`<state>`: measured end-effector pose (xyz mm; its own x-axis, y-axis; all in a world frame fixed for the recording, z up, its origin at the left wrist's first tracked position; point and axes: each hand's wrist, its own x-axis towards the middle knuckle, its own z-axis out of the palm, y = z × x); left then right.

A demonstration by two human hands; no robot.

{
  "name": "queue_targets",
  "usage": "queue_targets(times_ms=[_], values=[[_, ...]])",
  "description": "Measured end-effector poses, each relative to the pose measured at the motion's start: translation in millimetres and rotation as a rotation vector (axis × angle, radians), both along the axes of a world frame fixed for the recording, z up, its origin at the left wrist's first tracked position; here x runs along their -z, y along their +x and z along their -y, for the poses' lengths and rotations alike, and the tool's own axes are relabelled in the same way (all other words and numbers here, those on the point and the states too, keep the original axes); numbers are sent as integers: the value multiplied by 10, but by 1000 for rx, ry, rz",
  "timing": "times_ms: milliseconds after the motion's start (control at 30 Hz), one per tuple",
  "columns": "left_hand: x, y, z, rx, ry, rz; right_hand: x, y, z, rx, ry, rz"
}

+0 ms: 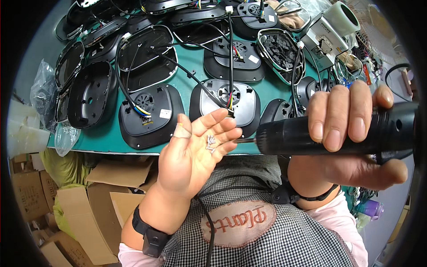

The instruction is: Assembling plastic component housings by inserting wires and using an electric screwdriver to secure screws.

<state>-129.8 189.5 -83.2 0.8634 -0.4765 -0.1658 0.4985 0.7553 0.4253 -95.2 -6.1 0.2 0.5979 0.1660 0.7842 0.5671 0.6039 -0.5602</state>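
Observation:
My left hand (191, 153) is turned palm up in front of the table edge, its fingers stretched out and slightly curled. Several small silver screws (210, 143) lie loose on that palm, near the base of the fingers. My right hand (344, 118) is wrapped round a black electric screwdriver (284, 135) held level, pointing left. Its thin bit (244, 140) reaches to the fingertips of my left hand; whether it touches them or a screw, I cannot tell. Just beyond sits a black rounded housing with a grey centre plate (213, 95) and coloured wires.
More black housings with cables, such as one at left (151, 111), crowd the green table (104, 144). An empty-looking open shell (93, 93) leans beside them. A grey box-shaped device (327, 42) stands at back right. Cardboard boxes (84, 218) lie below left.

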Motion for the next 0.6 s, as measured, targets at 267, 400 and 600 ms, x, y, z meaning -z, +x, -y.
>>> queue_targets(times_ms=[267,400,600], values=[[-103,-97,35,55,-67,-4,50,4,-121,-35,-66,-113],[-140,-116,46,22,-54,-7,143,29,-190,-53,-9,-167],[89,-152,-44,68,171,47,101,9,-166,-5,72,-222]])
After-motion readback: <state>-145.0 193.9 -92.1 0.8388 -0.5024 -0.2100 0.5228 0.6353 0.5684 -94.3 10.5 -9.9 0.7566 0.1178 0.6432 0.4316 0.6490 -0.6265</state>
